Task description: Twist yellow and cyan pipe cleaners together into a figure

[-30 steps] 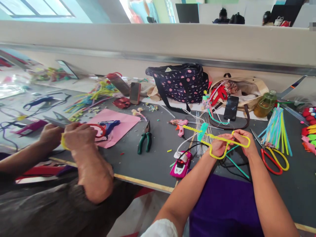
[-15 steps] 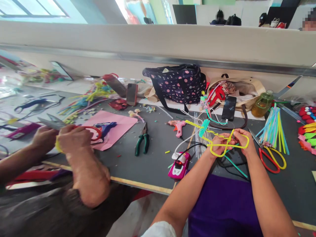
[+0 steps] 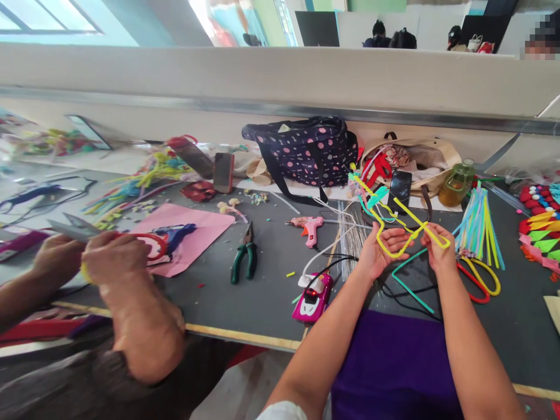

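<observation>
A yellow pipe cleaner [image 3: 394,255] is bent into loops in front of me, with a twisted yellow stem reaching toward a teal piece [image 3: 378,197]. My right hand [image 3: 440,248] pinches the yellow loop where its strands cross. Under the loop's left side, my left hand [image 3: 381,254] lies palm up with its fingers stretched out; the strand runs across it. A bent teal pipe cleaner [image 3: 411,290] rests on the table just below my hands. Red and yellow handled scissors [image 3: 490,277], their blades partly hidden, lie right of my right hand, beside a bundle of coloured pipe cleaners [image 3: 480,230].
A pink glue gun [image 3: 311,226], a magenta car-shaped power block [image 3: 312,298] with cables, and green pliers [image 3: 245,256] lie left of my arms. Bags [image 3: 310,154], a phone [image 3: 399,192] and a bottle [image 3: 455,185] stand behind. A co-worker's hands [image 3: 116,259] hold scissors at far left.
The yellow loop has tilted and opened out, one end now pointing up. My left hand's fingers have spread from their grip, while my right hand still pinches. The view has shifted slightly right.
</observation>
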Available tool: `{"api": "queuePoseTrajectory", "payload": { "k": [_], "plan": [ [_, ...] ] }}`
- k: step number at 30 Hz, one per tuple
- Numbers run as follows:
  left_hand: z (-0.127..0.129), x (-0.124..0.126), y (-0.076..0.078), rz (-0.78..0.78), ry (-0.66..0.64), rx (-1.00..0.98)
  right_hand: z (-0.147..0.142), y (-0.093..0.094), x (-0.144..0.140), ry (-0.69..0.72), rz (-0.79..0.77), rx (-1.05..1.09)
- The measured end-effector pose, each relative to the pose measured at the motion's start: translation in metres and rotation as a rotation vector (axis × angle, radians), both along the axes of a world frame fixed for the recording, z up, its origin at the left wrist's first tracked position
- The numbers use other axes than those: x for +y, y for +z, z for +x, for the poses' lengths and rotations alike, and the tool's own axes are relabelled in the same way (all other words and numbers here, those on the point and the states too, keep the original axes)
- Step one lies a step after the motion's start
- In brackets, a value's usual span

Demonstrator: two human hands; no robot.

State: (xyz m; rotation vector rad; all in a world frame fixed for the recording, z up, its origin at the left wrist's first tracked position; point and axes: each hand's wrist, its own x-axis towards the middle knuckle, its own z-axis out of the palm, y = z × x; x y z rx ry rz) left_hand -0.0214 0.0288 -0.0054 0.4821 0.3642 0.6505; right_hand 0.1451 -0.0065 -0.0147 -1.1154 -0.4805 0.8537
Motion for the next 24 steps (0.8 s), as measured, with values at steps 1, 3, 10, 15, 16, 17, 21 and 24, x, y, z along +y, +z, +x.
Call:
{"api": "queuePoseTrajectory", "payload": {
  "k": [1, 3, 10, 15, 16, 17, 21, 24],
  "plan": [
    [-0.001, -0.001, 0.002, 0.009, -0.010, -0.025, 0.000, 0.001, 0.000, -0.016, 0.004, 0.007],
    [-0.002, -0.002, 0.006, 0.028, -0.019, -0.060, -0.001, 0.002, 0.000, -0.043, -0.001, 0.030],
    [0.000, -0.005, 0.009, 0.135, 0.071, -0.016, 0.001, 0.003, 0.001, -0.119, 0.032, 0.066],
    [0.006, -0.009, 0.005, 0.294, 0.281, 0.181, 0.001, 0.004, 0.002, -0.165, 0.026, 0.070],
    [0.007, -0.010, 0.004, 0.321, 0.326, 0.218, 0.001, 0.004, 0.002, -0.176, 0.021, 0.064],
    [0.007, -0.011, 0.004, 0.344, 0.367, 0.249, 0.000, 0.005, 0.002, -0.184, 0.020, 0.058],
    [0.009, -0.013, 0.004, 0.420, 0.472, 0.314, 0.000, 0.007, 0.001, -0.181, 0.029, 0.047],
    [0.010, -0.014, 0.002, 0.482, 0.523, 0.345, 0.000, 0.007, 0.000, -0.153, 0.021, 0.049]
  ]
}}
